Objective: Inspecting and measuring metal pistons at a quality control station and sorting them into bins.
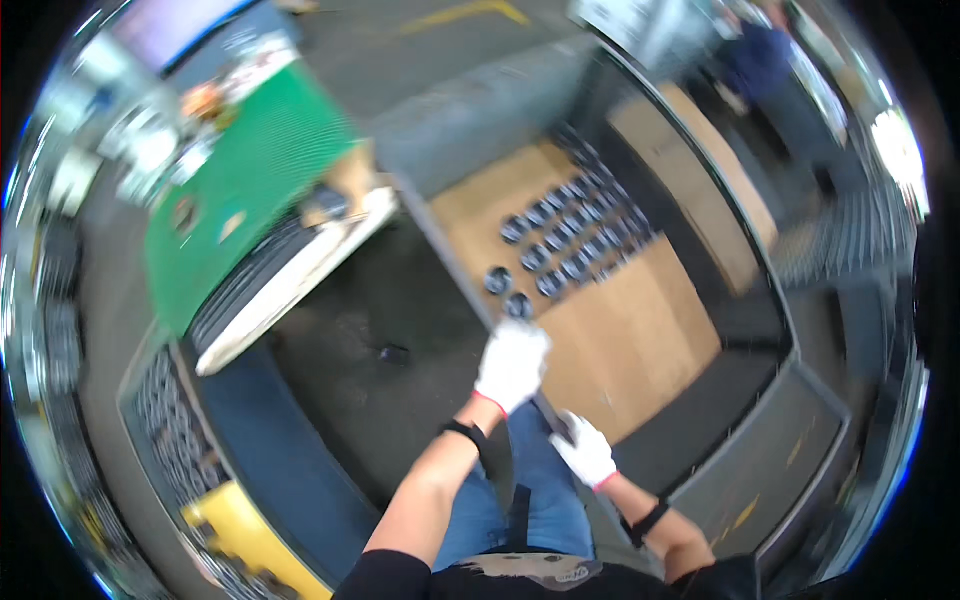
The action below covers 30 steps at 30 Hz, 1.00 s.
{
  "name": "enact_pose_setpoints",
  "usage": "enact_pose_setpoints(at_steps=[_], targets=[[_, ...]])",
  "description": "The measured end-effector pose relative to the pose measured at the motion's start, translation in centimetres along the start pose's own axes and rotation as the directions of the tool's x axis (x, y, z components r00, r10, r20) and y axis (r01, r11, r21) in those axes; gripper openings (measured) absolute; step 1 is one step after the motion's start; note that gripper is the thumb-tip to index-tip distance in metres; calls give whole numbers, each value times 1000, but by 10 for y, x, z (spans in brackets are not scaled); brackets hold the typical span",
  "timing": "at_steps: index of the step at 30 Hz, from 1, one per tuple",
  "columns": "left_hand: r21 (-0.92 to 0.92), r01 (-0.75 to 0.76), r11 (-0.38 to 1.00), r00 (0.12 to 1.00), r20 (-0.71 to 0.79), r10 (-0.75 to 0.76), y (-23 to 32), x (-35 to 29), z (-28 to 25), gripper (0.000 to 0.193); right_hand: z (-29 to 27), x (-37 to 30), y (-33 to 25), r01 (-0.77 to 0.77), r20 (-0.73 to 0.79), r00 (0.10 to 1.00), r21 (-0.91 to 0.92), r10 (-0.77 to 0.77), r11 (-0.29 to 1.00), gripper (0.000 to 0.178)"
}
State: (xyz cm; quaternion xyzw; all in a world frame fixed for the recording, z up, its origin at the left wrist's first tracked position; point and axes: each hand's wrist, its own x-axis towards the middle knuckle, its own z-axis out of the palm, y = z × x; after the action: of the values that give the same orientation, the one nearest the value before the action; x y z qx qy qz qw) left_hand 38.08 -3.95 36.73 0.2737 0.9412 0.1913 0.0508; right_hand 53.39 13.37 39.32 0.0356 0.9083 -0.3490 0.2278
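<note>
My left hand (515,362), in a white glove with a red cuff, reaches over the near left rim of a large grey bin (455,265). Just beyond its fingers lies a dark round metal part (517,305); whether they touch is unclear, as the fingers are smeared by motion. Lower and to the right, my right hand (585,450), gloved the same way, is closed at a dark piece (563,429) beside the rim, its kind too blurred to name. Several rows of similar round parts (565,237) stand on brown cardboard (630,340) inside the bin.
On the left is a green-topped table (270,170) with a pale front edge (300,280) and clutter. Below it stand a crate of dark metal parts (170,430) and a yellow panel (255,535). A small dark object (394,354) lies on the floor. Another person (755,60) is at the upper right.
</note>
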Motion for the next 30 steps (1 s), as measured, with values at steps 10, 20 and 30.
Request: enact_pose_setpoints(at_steps=[10,20,30], targets=[[56,693,719,564,580,-588,-20,-406,-35,38,27,-39,28,-22,2,1000,-492,27,870,78],[-208,978,5,-1,-28,-1000,14,-498,-143,35,52,89,-130,644,613,677,-227,-407,730,55],[-715,565,-412,-442,160,-883,126,-483,-68,49,167,121,-344,954,856,72,90,-513,284,46]])
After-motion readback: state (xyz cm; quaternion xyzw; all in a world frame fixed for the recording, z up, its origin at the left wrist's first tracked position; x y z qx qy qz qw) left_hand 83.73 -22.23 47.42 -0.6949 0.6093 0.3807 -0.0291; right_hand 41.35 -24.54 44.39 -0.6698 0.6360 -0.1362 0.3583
